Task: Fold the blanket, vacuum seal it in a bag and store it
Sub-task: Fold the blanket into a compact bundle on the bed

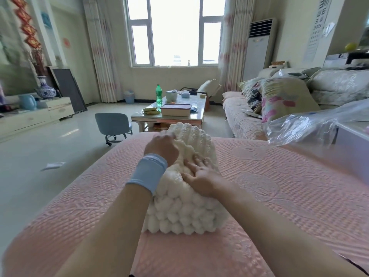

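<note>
the cream bobble blanket (183, 212) sits in a thick, already doubled-over bundle in the middle of the pink quilted sofa seat (279, 186), right in front of the person. its long axis runs straight away from them, near end bulging with rows of bobbles, far end humped up toward the room.

the left hand (161, 145), with a blue wristband (147, 172) on the wrist, is over the far left part of the bundle, fingers curled down into the pile and gripping a fold of the top layer. the right hand (199, 174) lies on top nearer the middle, palm down and fingers spread, pressing the fluff flat and holding nothing.

from where i stand it looks like the folding is nearly done and they're squashing the bundle tight, one hand tucking while the other pins it. the sealing and storing haven't started.

what the next move hangs on is the clear plastic bag (311, 126). it lies crumpled off to the person's right and further back, on the edge of the seat, well apart from the blanket. so the right hand is the nearer one to it, and the left would have to keep the bundle from springing open. i can't make out which way the bag's mouth faces. the blanket will likely go in end first, so it may want turning toward the right before it slides in.
</note>
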Demonstrator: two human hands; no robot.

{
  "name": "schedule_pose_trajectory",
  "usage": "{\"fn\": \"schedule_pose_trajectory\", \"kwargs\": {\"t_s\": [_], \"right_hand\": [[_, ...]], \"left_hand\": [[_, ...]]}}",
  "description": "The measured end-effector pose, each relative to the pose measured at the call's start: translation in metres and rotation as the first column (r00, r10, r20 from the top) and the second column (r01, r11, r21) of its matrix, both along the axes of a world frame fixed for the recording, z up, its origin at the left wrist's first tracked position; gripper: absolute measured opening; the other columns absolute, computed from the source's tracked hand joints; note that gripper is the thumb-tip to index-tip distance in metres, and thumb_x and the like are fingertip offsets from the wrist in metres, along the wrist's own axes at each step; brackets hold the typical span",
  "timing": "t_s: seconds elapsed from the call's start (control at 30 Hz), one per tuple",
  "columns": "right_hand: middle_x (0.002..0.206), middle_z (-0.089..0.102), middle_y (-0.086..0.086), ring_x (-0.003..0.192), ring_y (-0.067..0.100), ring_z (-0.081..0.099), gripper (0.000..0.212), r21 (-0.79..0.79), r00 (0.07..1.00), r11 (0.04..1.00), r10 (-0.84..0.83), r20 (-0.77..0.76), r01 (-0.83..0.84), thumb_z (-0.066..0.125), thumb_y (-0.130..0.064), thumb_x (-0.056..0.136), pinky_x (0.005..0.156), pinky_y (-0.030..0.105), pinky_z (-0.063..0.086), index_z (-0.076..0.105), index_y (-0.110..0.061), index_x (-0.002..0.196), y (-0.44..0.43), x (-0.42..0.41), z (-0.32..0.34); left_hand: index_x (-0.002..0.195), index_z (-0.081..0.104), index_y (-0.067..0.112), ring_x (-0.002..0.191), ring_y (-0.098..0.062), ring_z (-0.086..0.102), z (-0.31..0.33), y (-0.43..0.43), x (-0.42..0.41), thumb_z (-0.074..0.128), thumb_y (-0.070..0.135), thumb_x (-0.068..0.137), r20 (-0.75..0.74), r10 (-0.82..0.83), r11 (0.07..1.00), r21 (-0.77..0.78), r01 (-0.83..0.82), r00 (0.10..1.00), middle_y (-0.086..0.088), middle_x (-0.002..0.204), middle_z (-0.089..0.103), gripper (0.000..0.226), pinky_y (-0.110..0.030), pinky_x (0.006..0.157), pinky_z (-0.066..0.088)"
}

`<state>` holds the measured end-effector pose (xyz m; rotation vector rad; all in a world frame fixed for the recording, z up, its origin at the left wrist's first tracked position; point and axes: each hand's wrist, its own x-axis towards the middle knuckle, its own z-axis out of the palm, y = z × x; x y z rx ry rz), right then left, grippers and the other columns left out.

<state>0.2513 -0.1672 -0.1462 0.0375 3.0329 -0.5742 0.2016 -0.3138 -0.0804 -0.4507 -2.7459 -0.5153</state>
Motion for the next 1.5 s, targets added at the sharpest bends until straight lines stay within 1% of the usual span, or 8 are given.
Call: {"fn": "schedule_pose_trajectory", "kwargs": {"t_s": [0.13,0.27,0.37,0.5,0.83,1.1,1.27,1.5], "right_hand": [[0.167,0.018,-0.006,0.154,0.019,0.014,0.068,-0.083,0.998,0.995,0.064,0.001,-0.064,0.049,-0.067,0.092,0.125,0.04,0.015,0.036,-0.039,0.152,0.012,-0.016,0.004],[0.112,0.072,-0.009,0.108,0.017,0.064,0.021,-0.362,0.969,0.932,-0.114,-0.217,0.028,0.061,-0.046,0.089,0.099,0.041,0.05,0.075,-0.035,0.102,0.03,-0.037,0.011],[0.15,0.045,-0.001,0.141,0.024,0.037,0.046,-0.144,0.917,0.98,-0.183,-0.355,0.14,0.06,-0.045,0.087,0.116,0.052,0.029,0.058,-0.038,0.132,0.026,-0.06,0.005],[0.168,-0.012,-0.003,0.154,0.024,-0.013,0.071,-0.17,0.998,0.985,-0.022,0.061,0.032,0.047,-0.057,0.093,0.121,0.06,-0.002,0.013,-0.053,0.155,0.021,-0.088,-0.008],[0.164,-0.027,-0.009,0.152,0.022,-0.023,0.072,-0.17,0.99,0.984,-0.02,0.143,0.044,0.041,-0.066,0.093,0.121,0.059,-0.007,0.002,-0.057,0.153,0.035,-0.108,-0.044],[0.166,0.019,0.003,0.154,0.024,0.014,0.064,0.12,0.952,0.992,0.069,-0.297,-0.034,0.057,-0.047,0.095,0.121,0.054,0.017,0.034,-0.035,0.153,0.019,-0.045,-0.009],[0.102,0.072,-0.002,0.095,0.026,0.069,0.035,0.347,0.684,0.928,0.343,-0.644,-0.138,0.068,-0.014,0.078,0.081,0.038,0.054,0.073,-0.026,0.11,-0.025,0.011,-0.002],[0.143,0.055,0.012,0.125,0.035,0.054,0.065,0.401,0.861,0.907,0.301,-0.41,-0.126,0.029,-0.047,0.093,0.104,0.052,0.042,0.044,-0.017,0.148,-0.043,0.048,-0.046]], "left_hand": [[0.15,0.029,0.031,0.149,-0.013,0.008,-0.035,0.012,-0.042,0.031,0.033,0.102,0.076,-0.172,0.975,-0.128,0.181,0.982,0.006,0.161,0.018,0.048,-0.04,0.122,0.009],[0.153,0.012,0.035,0.148,-0.011,-0.009,-0.077,0.004,-0.07,0.037,0.042,0.095,0.268,-0.087,0.995,-0.03,0.098,0.959,0.011,0.162,-0.003,0.064,-0.04,0.122,-0.002],[0.149,0.013,0.046,0.147,-0.015,0.007,-0.074,0.001,-0.076,0.037,0.047,0.072,0.32,-0.106,0.994,0.036,0.1,0.942,0.013,0.161,0.008,0.081,-0.042,0.121,0.011],[0.14,0.032,0.05,0.133,-0.027,0.039,-0.07,-0.008,-0.095,0.036,0.051,0.07,0.403,-0.079,0.991,0.129,0.028,0.912,0.004,0.155,0.031,0.07,-0.048,0.111,0.031],[0.151,0.014,0.044,0.149,-0.026,0.0,-0.106,0.0,-0.111,0.027,0.053,0.069,0.433,-0.086,0.978,0.209,-0.007,0.897,0.006,0.163,-0.002,0.084,-0.045,0.119,-0.001],[0.154,0.009,0.035,0.149,-0.027,0.0,-0.095,-0.015,-0.07,0.039,0.051,0.095,0.37,-0.082,0.985,0.17,0.019,0.926,-0.003,0.163,0.004,0.068,-0.046,0.12,0.002],[0.153,0.019,0.03,0.148,-0.021,0.013,-0.095,-0.048,-0.022,0.045,0.039,0.099,0.222,-0.172,0.957,0.27,0.109,0.96,0.002,0.162,0.013,0.061,-0.042,0.121,0.011],[0.151,0.028,0.028,0.148,-0.017,0.014,-0.116,-0.083,0.023,0.038,0.037,0.103,0.277,-0.248,0.936,0.316,0.156,0.928,-0.001,0.161,0.016,0.05,-0.035,0.121,0.009]]}}
